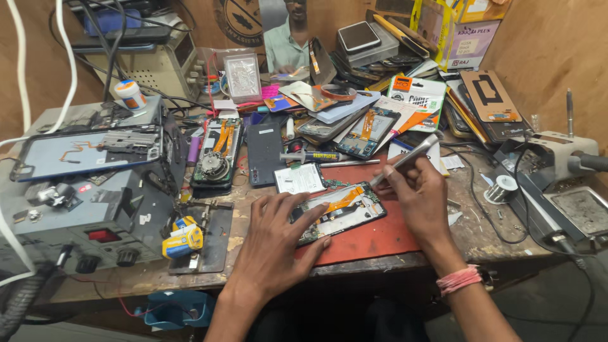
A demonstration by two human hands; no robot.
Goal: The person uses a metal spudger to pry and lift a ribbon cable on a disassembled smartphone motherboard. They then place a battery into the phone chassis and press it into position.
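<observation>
Cluttered wooden workbench [481,234] against plywood walls, opened phone [340,212] lies on the red mat [380,237] at bench front, left hand [275,244] spread flat on phone, right hand [418,196] beside phone pinching metal tweezers [405,159]

Phone [342,212] partly under left hand [278,240]

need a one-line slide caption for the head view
Left hand steadies an opened smartphone on a red mat while the right hand holds metal tweezers over it, amid a cluttered repair bench.
</observation>
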